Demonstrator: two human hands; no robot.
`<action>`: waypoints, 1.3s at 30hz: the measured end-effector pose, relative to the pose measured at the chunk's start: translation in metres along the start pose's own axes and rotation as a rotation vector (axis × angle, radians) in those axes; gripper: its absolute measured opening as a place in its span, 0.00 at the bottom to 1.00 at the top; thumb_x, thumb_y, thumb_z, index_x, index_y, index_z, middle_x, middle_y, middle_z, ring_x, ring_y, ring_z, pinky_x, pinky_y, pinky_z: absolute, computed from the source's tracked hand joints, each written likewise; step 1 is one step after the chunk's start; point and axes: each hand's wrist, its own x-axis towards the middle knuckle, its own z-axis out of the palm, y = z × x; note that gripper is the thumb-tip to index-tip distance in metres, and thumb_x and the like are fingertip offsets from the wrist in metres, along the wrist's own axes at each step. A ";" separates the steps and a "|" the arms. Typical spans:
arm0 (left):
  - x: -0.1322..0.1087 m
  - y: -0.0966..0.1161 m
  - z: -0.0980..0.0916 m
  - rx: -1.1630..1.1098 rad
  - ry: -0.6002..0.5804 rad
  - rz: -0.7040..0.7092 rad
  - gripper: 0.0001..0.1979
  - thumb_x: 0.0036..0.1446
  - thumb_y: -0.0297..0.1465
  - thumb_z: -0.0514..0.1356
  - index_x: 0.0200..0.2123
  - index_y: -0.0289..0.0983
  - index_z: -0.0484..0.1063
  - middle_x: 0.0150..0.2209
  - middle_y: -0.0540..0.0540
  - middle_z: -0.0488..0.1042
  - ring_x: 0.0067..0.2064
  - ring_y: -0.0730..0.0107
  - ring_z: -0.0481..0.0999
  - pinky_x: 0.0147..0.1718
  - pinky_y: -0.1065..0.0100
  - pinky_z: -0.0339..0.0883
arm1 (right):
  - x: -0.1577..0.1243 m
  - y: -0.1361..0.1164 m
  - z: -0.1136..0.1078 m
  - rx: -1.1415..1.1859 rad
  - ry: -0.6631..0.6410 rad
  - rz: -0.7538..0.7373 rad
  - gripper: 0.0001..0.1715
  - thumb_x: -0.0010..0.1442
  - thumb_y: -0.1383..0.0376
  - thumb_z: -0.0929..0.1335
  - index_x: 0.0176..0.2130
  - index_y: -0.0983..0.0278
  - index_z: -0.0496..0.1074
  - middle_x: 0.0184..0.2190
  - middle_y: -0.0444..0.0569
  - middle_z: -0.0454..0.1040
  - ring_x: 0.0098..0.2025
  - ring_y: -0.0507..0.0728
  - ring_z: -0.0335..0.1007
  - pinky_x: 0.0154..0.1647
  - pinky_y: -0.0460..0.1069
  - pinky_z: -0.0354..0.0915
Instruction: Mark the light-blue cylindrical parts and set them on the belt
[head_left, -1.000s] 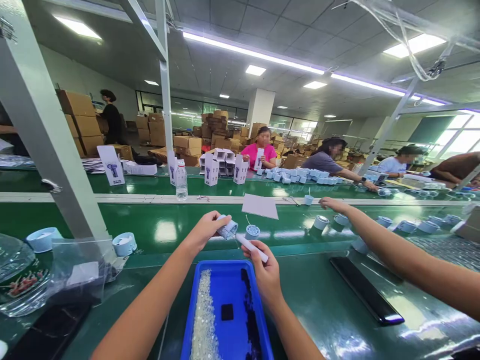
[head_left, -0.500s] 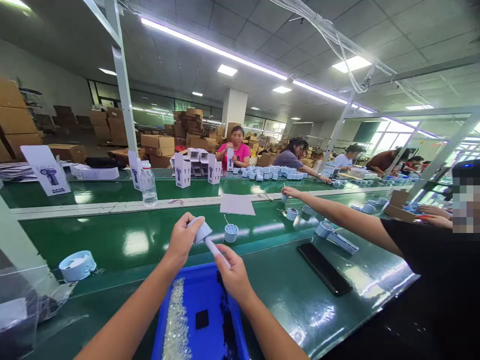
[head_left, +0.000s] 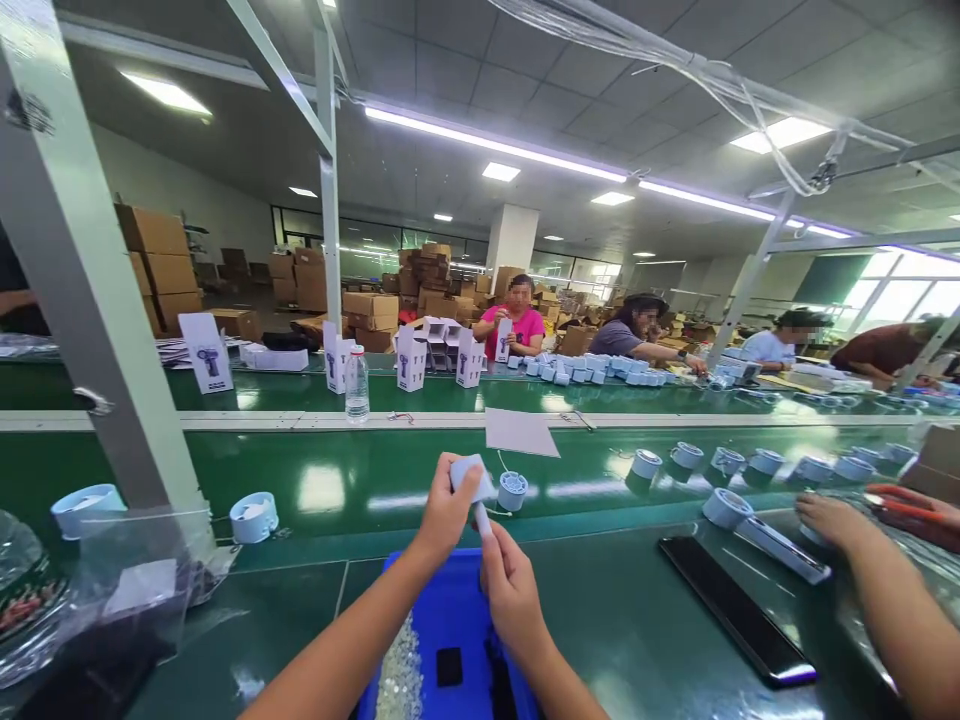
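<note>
My left hand (head_left: 448, 510) is closed around a light-blue plastic housing (head_left: 471, 475), thumb along its side. Below it, my right hand (head_left: 514, 590) grips a pale narrow shaft (head_left: 482, 520) that sticks out of the housing; whether the two are one piece I cannot tell. Both hands are above a blue tray (head_left: 442, 570), which holds clear small pieces (head_left: 401, 670), a black square (head_left: 449, 667) and dark bits along its right side. Just beyond my hands, a round light-blue part (head_left: 513, 490) with a white wire stands on the green belt.
A black phone (head_left: 735, 610) and a light-blue shell with a long handle (head_left: 780, 550) lie to the right, near a co-worker's hand (head_left: 832, 520). A grey card (head_left: 521, 432) and a water bottle (head_left: 358, 385) are ahead. A metal post (head_left: 112, 300) rises at left.
The view has swung left, so the scene sits further right. The held housing is turned more upright. The co-worker's arm at right has drawn back from the belt.
</note>
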 end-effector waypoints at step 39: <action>0.050 0.011 -0.136 1.655 -0.299 -0.267 0.29 0.53 0.49 0.54 0.58 0.49 0.62 0.56 0.38 0.64 0.57 0.43 0.61 0.52 0.45 0.56 | 0.000 -0.001 -0.007 -0.034 -0.032 0.129 0.23 0.51 0.47 0.71 0.32 0.64 0.67 0.20 0.39 0.61 0.21 0.50 0.55 0.21 0.45 0.55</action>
